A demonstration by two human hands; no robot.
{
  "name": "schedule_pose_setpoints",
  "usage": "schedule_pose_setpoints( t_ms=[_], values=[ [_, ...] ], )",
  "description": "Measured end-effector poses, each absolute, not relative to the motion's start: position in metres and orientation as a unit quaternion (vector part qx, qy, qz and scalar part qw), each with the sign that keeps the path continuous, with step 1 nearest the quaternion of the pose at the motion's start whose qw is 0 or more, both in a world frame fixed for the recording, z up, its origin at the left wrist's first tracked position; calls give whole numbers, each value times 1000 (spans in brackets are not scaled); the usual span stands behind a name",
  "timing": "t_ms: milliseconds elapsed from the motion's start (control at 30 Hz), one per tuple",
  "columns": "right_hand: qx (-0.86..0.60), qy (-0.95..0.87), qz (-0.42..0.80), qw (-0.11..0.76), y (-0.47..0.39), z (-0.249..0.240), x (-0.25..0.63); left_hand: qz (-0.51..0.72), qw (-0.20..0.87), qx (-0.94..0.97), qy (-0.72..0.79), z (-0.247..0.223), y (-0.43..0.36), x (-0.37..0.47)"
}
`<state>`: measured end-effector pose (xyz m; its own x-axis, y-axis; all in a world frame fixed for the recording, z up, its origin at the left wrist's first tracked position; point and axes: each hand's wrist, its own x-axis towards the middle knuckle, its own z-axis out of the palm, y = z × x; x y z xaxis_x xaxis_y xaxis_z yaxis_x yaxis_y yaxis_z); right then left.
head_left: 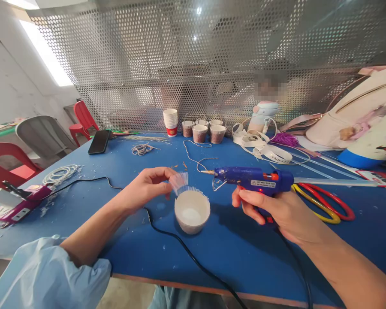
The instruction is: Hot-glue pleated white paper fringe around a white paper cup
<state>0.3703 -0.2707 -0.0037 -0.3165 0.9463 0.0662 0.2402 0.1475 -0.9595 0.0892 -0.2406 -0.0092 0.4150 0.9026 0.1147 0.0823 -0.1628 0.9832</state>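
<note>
Left hand point(149, 189) pinching translucent strip point(181, 182), white cup point(193, 216) standing just beside pinch; farther right hand point(284, 212) gripping blue glue gun point(236, 174), nozzle point(208, 172) pointing left

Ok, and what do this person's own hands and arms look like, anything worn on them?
Both the left hand and the right hand are bare, with no glove, ring, watch or bracelet showing. On the left arm a loose, pale blue sleeve is bunched up around the elbow. The right forearm is uncovered as far as the view goes; no sleeve shows there.
</note>
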Motion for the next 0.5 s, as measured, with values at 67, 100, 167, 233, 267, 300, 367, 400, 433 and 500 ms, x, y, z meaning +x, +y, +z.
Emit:
schedule_pose_setpoints(
  t_ms=[67,100,167,233,267,300,367,400,433,500],
  values=[
    [-490,-667,432,357,-267,-5,373,386,515,673,364,-8,-241,87],
    [-521,-672,404,337,-265,-6,374,384,510,681,358,-7,-241,86],
    [-581,-681,354,272,-259,-10,376,380,499,697,347,-7,-242,84],
    [-605,-693,331,212,-253,-17,376,373,487,712,343,-8,-243,81],
    [-605,-699,327,195,-251,-21,376,369,480,719,342,-9,-244,80],
    [-602,-706,324,187,-248,-24,374,366,475,725,340,-10,-245,79],
    [-596,-716,314,184,-246,-26,372,362,467,733,338,-11,-246,78],
    [-596,-720,304,185,-246,-26,371,361,465,735,337,-11,-247,77],
    [-597,-724,293,185,-246,-25,370,360,463,735,338,-12,-248,77],
    [-596,-732,273,186,-248,-22,373,358,461,736,343,-12,-249,77]
  ],
)
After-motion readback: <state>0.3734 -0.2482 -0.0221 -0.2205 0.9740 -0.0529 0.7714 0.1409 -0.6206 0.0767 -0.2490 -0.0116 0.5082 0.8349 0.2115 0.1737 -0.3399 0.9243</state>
